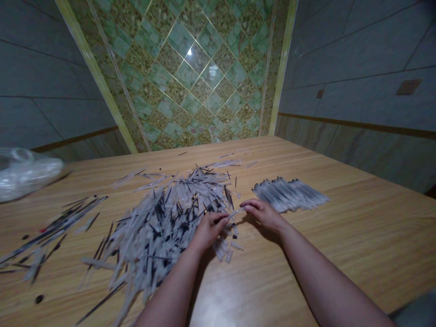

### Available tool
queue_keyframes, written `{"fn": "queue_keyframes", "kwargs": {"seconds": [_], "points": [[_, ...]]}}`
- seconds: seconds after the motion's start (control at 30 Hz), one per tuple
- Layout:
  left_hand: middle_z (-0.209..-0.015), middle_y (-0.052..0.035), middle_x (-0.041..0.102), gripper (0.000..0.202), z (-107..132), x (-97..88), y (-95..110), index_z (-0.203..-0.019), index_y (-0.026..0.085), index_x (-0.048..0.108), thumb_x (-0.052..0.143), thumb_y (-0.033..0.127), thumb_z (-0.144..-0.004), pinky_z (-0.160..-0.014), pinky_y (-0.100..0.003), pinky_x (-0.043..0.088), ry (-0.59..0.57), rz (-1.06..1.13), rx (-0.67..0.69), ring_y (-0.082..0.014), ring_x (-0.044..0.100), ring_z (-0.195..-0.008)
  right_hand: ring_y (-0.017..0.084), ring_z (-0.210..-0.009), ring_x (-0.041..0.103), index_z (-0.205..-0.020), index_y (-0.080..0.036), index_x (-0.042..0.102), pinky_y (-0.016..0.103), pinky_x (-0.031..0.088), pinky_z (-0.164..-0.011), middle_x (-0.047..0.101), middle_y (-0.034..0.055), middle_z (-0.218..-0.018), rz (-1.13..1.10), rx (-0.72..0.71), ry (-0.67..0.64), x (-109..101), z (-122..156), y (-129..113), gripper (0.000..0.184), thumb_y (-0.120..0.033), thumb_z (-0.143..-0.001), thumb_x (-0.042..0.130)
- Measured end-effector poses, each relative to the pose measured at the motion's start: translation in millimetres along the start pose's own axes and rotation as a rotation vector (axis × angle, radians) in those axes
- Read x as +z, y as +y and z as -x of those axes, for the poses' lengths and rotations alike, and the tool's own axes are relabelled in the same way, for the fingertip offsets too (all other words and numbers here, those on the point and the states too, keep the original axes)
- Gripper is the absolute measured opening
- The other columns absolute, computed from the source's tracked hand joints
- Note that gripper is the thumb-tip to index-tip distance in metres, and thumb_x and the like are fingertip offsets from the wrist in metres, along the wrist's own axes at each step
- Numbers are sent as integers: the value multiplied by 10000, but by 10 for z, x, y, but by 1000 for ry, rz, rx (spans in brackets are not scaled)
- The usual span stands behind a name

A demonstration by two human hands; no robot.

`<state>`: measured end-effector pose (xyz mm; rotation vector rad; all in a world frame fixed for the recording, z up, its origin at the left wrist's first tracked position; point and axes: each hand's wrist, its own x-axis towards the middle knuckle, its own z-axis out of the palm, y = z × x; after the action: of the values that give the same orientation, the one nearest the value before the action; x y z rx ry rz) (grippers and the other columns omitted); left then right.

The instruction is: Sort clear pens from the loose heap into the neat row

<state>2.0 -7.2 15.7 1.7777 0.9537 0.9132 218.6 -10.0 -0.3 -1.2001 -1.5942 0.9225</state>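
Observation:
A big loose heap of clear pen barrels and black refills [163, 222] covers the middle of the wooden table [357, 236]. My left hand [209, 229] rests at the heap's right edge, fingers curled round one end of a clear pen barrel [235, 212]. My right hand [262, 213] pinches the other end of the same barrel, fingers closed. Both hands meet just right of the heap. A neat row of assembled pens [289, 194] lies a little beyond my right hand.
Scattered black refills and loose parts [54, 227] lie at the left. A crumpled clear plastic bag [23, 172] sits at the far left edge. Tiled walls stand close behind the table.

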Motion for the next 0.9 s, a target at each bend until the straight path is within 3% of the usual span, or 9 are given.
{"fn": "queue_keyframes", "kwargs": {"seconds": [0.17, 0.43, 0.63, 0.8, 0.9], "points": [[-740, -53, 695, 179, 9, -3, 11, -801, 203, 719, 590, 276, -701, -609, -258, 443, 1, 11, 55, -190, 600, -670, 159, -786, 573, -912, -176, 655, 286, 439, -712, 652, 43, -860, -52, 37, -61, 54, 21, 1, 288, -389, -757, 537], [-708, -51, 677, 136, 18, 13, 32, -738, 185, 718, 615, 254, -682, -586, -232, 410, 5, 111, -11, -170, 566, -651, 139, -678, 574, -902, -161, 658, 273, 441, -640, 647, 38, -767, -147, 111, -68, 137, 38, 27, 311, -402, -727, 570], [-548, -35, 598, 225, 20, -9, 53, -685, 120, 695, 613, 328, -700, -461, -194, 337, -132, 274, -177, -97, 472, -467, 133, -663, 568, -861, -164, 669, 276, 441, -628, 642, 28, -729, -171, 68, -56, 157, 47, -65, 273, -385, -735, 569], [-422, 6, 493, 275, 56, -52, 161, -542, 125, 630, 638, 362, -680, -378, -185, 203, -158, 349, -266, -44, 310, -365, 143, -687, 572, -857, -162, 666, 303, 451, -661, 649, 32, -750, -130, 21, -81, 150, 61, -139, 257, -366, -752, 550], [-414, 13, 484, 273, 74, -69, 157, -563, 127, 627, 640, 375, -677, -359, -192, 158, -179, 397, -328, -35, 263, -343, 152, -707, 574, -850, -158, 664, 304, 458, -651, 647, 36, -763, -136, 25, -82, 154, 73, -170, 270, -379, -755, 541]]}}
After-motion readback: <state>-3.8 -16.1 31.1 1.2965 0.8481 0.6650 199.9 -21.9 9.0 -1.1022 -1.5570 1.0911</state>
